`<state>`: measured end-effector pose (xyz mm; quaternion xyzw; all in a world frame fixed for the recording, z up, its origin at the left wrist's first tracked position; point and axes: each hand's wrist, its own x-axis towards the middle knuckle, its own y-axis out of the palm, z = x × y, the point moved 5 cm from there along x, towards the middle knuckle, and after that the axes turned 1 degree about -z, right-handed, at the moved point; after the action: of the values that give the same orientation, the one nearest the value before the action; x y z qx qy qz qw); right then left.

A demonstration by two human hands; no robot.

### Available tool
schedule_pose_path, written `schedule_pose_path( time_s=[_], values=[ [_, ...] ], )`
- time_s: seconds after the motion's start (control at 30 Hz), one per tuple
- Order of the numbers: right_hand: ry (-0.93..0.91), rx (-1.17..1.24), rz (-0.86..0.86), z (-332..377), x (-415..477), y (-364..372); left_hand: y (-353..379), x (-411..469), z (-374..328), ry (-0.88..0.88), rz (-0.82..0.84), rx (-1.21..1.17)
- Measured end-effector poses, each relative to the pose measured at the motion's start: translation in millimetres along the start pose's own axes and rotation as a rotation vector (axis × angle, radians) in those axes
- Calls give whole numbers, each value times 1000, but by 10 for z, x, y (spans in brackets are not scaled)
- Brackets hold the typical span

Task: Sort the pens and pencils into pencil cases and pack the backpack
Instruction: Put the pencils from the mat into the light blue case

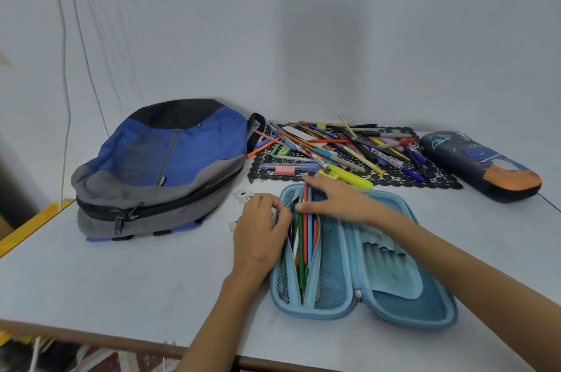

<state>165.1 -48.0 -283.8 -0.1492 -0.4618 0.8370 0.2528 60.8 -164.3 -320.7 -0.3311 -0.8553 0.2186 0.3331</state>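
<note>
An open light-blue pencil case (394, 295) lies flat at the table's front. Its left mesh pocket holds several coloured pencils (305, 238). My left hand (261, 232) pinches the pocket's left edge and holds it apart. My right hand (337, 201) rests across the top of the case, its fingers on the pencils' upper ends. A heap of pens and pencils (343, 147) lies on a black lace mat (437, 179) behind the case. A blue, grey and black backpack (164, 165) lies zipped at the left. A dark, closed pencil case (479, 165) sits at the right.
A yellow highlighter (352, 177) lies at the mat's front edge, just beyond my right hand. A small white tag (243, 194) lies beside my left hand. The pale table (121, 280) ends at a brown front edge; a wall stands close behind.
</note>
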Motion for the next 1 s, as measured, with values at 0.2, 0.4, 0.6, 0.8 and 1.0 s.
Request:
schedule_pose_path(
  time_s=[0.2, 0.4, 0.6, 0.8, 1.0],
  values=[
    [-126, -288, 16, 97, -181, 252, 23, 9, 23, 15, -7, -14],
    [-181, 40, -110, 81, -239, 76, 25, -1, 26, 22, -4, -27],
    [-177, 89, -132, -39, -243, 51, 36, 4, 51, 29, 1, -22],
    [-186, 141, -118, -40, -234, 68, 51, 16, 46, 35, 1, -29],
    [-166, 137, -124, -60, -223, 68, 47, 8, 42, 37, 7, -32]
  ],
)
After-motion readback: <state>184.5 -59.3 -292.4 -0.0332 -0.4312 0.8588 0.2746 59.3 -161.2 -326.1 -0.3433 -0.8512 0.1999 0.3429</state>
